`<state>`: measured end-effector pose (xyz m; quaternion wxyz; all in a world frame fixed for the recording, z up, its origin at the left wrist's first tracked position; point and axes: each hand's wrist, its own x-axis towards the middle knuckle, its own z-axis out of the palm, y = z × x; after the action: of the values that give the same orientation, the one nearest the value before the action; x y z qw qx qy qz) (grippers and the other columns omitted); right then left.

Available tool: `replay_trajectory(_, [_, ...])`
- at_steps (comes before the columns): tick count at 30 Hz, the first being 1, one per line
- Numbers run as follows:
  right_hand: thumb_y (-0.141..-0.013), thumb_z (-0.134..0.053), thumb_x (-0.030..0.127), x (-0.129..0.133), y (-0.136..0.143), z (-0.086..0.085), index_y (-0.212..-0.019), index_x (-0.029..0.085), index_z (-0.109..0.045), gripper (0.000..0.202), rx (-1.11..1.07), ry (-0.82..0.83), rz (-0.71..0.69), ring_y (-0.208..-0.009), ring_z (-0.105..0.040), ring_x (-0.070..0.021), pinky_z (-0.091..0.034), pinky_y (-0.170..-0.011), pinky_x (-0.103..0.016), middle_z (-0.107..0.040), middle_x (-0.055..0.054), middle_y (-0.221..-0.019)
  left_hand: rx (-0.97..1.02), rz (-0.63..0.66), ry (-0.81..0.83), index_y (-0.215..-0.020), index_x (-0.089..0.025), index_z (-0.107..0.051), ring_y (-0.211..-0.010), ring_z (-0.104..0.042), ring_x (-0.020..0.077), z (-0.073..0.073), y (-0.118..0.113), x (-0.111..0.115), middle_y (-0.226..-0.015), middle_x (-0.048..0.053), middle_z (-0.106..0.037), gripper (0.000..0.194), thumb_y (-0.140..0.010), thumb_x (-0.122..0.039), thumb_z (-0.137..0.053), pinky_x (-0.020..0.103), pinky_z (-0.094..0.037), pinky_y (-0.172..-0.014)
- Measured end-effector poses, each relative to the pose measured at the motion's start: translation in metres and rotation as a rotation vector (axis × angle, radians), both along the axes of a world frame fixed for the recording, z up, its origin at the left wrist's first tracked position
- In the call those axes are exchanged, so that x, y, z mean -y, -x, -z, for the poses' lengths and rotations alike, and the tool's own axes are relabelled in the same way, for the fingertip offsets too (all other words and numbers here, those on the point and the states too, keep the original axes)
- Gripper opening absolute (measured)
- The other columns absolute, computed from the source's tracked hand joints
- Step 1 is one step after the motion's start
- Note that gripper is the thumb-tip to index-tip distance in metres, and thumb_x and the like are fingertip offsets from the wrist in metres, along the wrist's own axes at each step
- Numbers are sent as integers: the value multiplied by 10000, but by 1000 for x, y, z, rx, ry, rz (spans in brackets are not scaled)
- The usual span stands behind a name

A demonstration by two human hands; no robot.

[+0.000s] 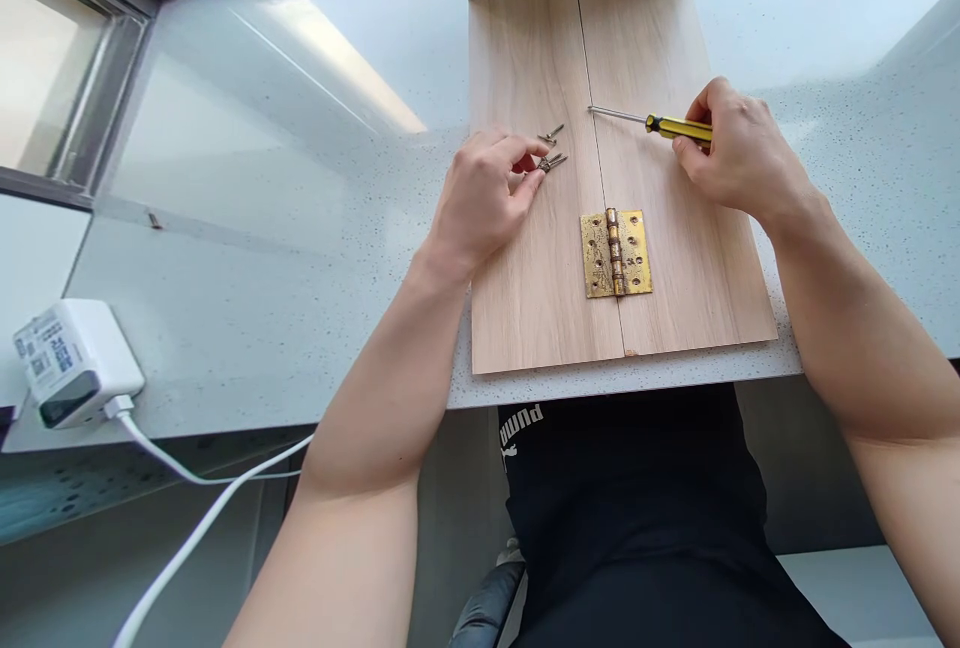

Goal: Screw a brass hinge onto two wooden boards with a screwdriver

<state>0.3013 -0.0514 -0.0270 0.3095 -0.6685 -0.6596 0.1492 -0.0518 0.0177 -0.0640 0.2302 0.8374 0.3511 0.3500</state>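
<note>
Left hand (pixel 489 183) pinching screws (pixel 555 162), right hand (pixel 739 146) gripping a screwdriver (pixel 655 123)
Driver's butt end is hidden; screw count's fuzzy, maybe a few

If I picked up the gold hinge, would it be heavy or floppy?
The gold hinge looks metal, so probably heavy for its size. Its two leaves meet at a knuckled barrel, so it might fold. Lying flat, it likely won't roll.
</note>
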Motion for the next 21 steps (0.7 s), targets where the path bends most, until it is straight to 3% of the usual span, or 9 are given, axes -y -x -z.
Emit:
replay_trajectory(4, [-949,-909,320,-5,5,-4,-965,350,-477,434,-71,-98,29,-871,-632,-311,-546,-857,-531,-720,-42,-971,45,2,-2,-1228,-318,-861,-1189,-790,300,-5,-3,5,-1204,94,-778,80,-1157,-336,-830,516,-740,-1097])
replay_trajectory(8, [-969,-894,320,-7,10,-10,-1014,340,-434,463,-179,-310,36,-795,-565,-235,-495,-732,-436,-704,-33,-1027,70,0,-25,-1259,-341,-850,-1162,-796,272,-17,-10,17,-1250,95,-757,115,-1228,-328,-740,489,-743,-1073])
replay_trajectory(13, [-1042,-756,464,-6,15,-16,-1028,332,-406,375,-165,-606,17,-867,-622,-233,-453,-635,-399,-699,-54,-1111,38,73,-52,-1265,-324,-858,-1167,-790,289,-28,-21,35,-1282,105,-761,160,-1248,-359,-703,485,-732,-1069])
replay_trajectory(21, [-1096,-659,510,-8,20,-15,-1171,339,-504,243,-147,-741,14,-826,-643,-206,-398,-576,-363,-675,-34,-1089,-40,193,-12,-1237,-314,-900,-1041,-809,245,-32,-28,47,-1278,73,-758,217,-1186,-205,-719,492,-726,-1020])
